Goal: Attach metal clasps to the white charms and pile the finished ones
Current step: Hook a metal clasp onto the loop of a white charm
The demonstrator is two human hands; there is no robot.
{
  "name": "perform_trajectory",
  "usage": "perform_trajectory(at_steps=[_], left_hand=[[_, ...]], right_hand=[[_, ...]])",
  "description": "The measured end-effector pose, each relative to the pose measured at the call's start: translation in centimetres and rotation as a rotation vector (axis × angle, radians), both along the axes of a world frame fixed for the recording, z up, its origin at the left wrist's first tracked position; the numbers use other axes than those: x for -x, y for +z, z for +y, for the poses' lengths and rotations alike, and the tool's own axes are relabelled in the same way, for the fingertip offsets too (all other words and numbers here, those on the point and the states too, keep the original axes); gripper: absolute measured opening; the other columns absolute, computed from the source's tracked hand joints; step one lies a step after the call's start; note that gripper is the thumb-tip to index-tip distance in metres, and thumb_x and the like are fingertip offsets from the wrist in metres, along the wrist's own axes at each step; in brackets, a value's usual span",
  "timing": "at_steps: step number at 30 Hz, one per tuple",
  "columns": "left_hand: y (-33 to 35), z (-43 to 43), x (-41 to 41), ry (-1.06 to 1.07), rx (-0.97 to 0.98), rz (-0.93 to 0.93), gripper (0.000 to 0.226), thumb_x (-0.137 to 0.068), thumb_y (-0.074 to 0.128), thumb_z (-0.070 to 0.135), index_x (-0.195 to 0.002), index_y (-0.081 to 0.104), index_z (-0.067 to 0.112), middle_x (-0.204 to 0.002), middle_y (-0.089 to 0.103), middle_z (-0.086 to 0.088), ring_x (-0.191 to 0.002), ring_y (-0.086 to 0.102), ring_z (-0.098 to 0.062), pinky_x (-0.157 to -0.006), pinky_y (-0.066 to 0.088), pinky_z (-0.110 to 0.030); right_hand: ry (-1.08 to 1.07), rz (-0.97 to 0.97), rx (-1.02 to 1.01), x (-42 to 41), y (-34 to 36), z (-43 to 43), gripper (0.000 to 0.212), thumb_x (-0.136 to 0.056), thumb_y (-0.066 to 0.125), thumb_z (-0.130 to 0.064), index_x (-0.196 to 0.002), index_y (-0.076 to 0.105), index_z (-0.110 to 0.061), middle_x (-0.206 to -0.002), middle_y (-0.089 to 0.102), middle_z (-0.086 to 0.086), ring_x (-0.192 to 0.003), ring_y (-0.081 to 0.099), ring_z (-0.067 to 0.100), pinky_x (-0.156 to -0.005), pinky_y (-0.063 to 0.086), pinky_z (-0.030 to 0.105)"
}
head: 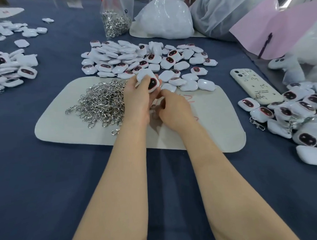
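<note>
Forearms (120,176) reach in: left fingers (143,83) grip a charm (152,83), right fingers (164,94) pinch a clasp (153,107). Finished pile (299,117) sits right; many bare charms (126,56), clasps (102,102) remain.

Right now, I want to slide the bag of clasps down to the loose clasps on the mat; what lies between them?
The heap of white charms, seen in the head view, between the bag of clasps and the loose clasps.

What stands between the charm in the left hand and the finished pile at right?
Nothing visible does. From the charm in the left hand, only bare mat leads to the finished pile; the phone lies just beyond that line.
</note>
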State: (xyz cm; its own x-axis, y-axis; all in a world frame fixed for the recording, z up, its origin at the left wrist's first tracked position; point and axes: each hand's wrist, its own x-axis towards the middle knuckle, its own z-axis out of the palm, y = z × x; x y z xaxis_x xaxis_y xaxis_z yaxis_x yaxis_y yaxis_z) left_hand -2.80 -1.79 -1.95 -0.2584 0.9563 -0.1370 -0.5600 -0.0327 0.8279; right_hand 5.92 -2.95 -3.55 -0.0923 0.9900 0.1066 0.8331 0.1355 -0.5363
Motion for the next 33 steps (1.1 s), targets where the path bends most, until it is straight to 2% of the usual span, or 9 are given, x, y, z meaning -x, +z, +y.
perform_trajectory(at_steps=[6,12,15,17,19,21,23,28,33], left_hand=[[0.2,0.3,-0.1,0.071,-0.025,-0.04,0.029,-0.096,0.052,0.011,-0.122,0.051,-0.001,-0.108,0.064,-0.019,-0.075,0.067,-0.017,-0.056,0.054,-0.017],[0.2,0.2,0.0,0.078,-0.032,-0.071,0.01,-0.096,0.051,0.008,-0.104,0.055,0.005,-0.089,0.066,-0.009,-0.079,0.065,-0.02,-0.057,0.055,-0.019],[0.1,0.3,0.0,0.087,-0.025,-0.011,0.005,-0.095,0.051,0.006,-0.095,0.055,0.009,-0.087,0.067,-0.008,-0.075,0.065,-0.018,-0.063,0.057,-0.023],[-0.1,0.5,-0.1,0.082,-0.003,0.067,0.008,-0.09,0.056,0.004,-0.097,0.054,0.007,-0.092,0.066,-0.012,-0.074,0.065,-0.018,-0.065,0.057,-0.025],[-0.4,0.7,-0.3,0.072,0.017,0.175,0.018,-0.086,0.06,0.003,-0.103,0.052,0.005,-0.09,0.063,-0.012,-0.072,0.063,-0.018,-0.063,0.055,-0.024],[-0.5,0.6,-0.7,0.037,0.014,0.276,0.014,-0.085,0.057,0.002,-0.095,0.051,0.01,-0.082,0.059,-0.005,-0.065,0.06,-0.013,-0.056,0.052,-0.019],[-0.7,0.6,-1.0,-0.011,0.022,0.36,0.016,-0.085,0.052,0.001,-0.084,0.05,0.017,-0.077,0.055,-0.002,-0.061,0.055,-0.011,-0.053,0.05,-0.02],[-1.2,0.9,-1.4,-0.127,-0.016,0.598,0.023,-0.086,0.053,0.004,-0.074,0.06,0.023,-0.051,0.051,0.009,-0.045,0.046,-0.004,-0.048,0.036,-0.017],[-1.4,1.0,-1.7,-0.149,-0.081,0.736,0.021,-0.084,0.064,0.008,-0.07,0.065,0.024,-0.055,0.057,0.015,-0.046,0.049,0.005,-0.053,0.039,-0.017]], right_hand=[[0.03,-0.085,-0.078,0.8,-0.4,-0.3,0.022,-0.086,0.052,-0.024,-0.106,0.062,-0.021,-0.114,0.057,0.009,-0.108,0.05,0.032,-0.088,0.038,0.039],[0.022,-0.049,-0.082,1.2,-0.6,0.1,0.013,-0.088,0.051,-0.016,-0.099,0.055,-0.011,-0.108,0.059,0.012,-0.102,0.052,0.033,-0.082,0.04,0.038],[-0.064,0.299,-0.079,0.3,-0.3,0.2,0.005,-0.091,0.053,-0.011,-0.095,0.051,-0.012,-0.086,0.061,0.001,-0.087,0.054,0.025,-0.079,0.043,0.037],[-0.141,0.495,-0.092,-0.7,-0.1,0.4,0.008,-0.092,0.055,-0.012,-0.099,0.051,-0.015,-0.076,0.053,-0.012,-0.08,0.053,0.016,-0.076,0.043,0.029],[-0.196,0.729,-0.059,-1.6,0.1,0.7,0.016,-0.091,0.052,-0.007,-0.105,0.054,-0.016,-0.077,0.056,-0.009,-0.071,0.059,0.007,-0.07,0.046,0.021],[-0.217,0.983,-0.006,-2.3,0.4,0.9,0.023,-0.09,0.048,0.0,-0.107,0.06,-0.011,-0.08,0.06,-0.002,-0.058,0.06,-0.001,-0.061,0.047,0.015],[-0.224,1.137,0.033,-2.9,0.6,0.9,0.022,-0.089,0.048,0.002,-0.097,0.063,-0.011,-0.081,0.062,0.001,-0.057,0.06,0.001,-0.06,0.047,0.015],[-0.218,1.051,0.013,-3.2,0.6,1.0,0.022,-0.087,0.05,-0.001,-0.083,0.061,-0.019,-0.083,0.066,0.001,-0.064,0.059,0.007,-0.065,0.045,0.022],[-0.197,0.821,-0.1,-2.7,0.1,1.2,0.016,-0.09,0.053,-0.006,-0.093,0.047,-0.019,-0.097,0.063,0.008,-0.083,0.061,0.02,-0.068,0.046,0.027]])
